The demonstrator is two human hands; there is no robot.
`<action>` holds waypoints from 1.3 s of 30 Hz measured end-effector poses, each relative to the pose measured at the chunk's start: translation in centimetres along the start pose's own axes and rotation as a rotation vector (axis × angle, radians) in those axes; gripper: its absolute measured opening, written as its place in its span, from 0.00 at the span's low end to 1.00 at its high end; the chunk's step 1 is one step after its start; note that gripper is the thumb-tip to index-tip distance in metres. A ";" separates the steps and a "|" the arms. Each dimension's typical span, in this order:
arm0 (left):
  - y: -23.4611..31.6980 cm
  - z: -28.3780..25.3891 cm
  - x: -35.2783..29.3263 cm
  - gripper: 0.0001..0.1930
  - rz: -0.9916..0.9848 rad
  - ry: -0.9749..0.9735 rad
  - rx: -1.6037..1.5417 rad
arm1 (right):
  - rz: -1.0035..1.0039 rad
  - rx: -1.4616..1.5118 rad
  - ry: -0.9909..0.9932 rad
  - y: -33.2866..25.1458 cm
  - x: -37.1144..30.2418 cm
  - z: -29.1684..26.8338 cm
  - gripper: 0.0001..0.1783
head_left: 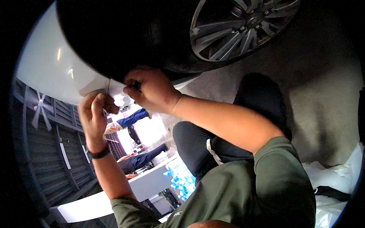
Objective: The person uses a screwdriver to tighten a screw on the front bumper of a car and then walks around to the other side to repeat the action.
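Observation:
In front of me is a white car's body panel [53,64], with a thin seam running to its lower edge by the dark wheel arch. My left hand [93,110], with a black band at the wrist, is at this edge, left of the seam. Its fingers are curled together; what lies between them is hidden. Just right of the seam, my right hand [154,89] is closed at the arch edge, thumb and forefinger bent toward each other. A dark spot shows between them, too small to name. Above and to the right is a multi-spoke alloy wheel [243,28].
My bent knees in black trousers [194,148] are below the wheel, over a grey floor [323,102]. Two people stand farther off, in dark blue trousers [131,118]. Blue-and-clear plastic items [180,178] and white plastic sheeting [330,174] lie nearby. A fan [41,108] hangs from the ceiling.

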State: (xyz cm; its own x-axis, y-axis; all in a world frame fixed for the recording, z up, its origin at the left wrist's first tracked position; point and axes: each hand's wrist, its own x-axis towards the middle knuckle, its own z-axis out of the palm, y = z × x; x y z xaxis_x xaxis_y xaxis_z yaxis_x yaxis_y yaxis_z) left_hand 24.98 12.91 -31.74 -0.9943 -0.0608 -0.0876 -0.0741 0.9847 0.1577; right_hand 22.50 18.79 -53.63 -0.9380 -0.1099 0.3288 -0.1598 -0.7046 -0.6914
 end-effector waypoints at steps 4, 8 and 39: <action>3.6 -3.3 2.4 0.27 0.174 0.135 0.205 | 0.102 0.105 -0.050 -0.1 0.2 -0.5 0.07; 0.9 -6.0 3.0 0.30 0.159 0.194 0.269 | 0.102 0.103 -0.038 -0.2 -0.1 -0.4 0.06; -0.6 -6.6 2.1 0.18 0.246 0.217 0.533 | 0.077 0.109 -0.128 1.4 0.6 -0.8 0.11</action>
State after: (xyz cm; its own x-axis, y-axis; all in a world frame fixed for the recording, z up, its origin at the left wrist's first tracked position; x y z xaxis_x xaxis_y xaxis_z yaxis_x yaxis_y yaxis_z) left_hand 22.45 11.09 -25.51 -0.9745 0.2011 0.0996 0.1515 0.9170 -0.3690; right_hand 21.42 18.34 -54.92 -0.8981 -0.2506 0.3615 -0.0477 -0.7615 -0.6463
